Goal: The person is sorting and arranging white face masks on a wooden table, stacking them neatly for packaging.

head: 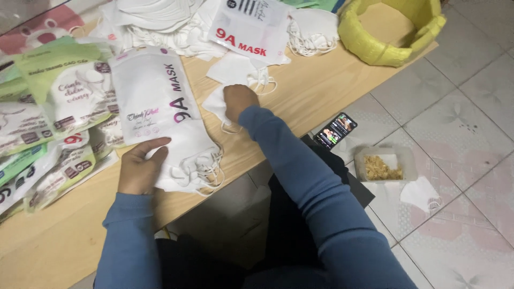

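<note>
Pressing our left hand flat, fingers released, on the mask stack near the table edge, we pinch one mask in our right hand just beyond.

On the wooden table, the left hand presses flat on a stack of white masks half inside a white pouch, while the right hand pinches one loose mask beside it.
</note>
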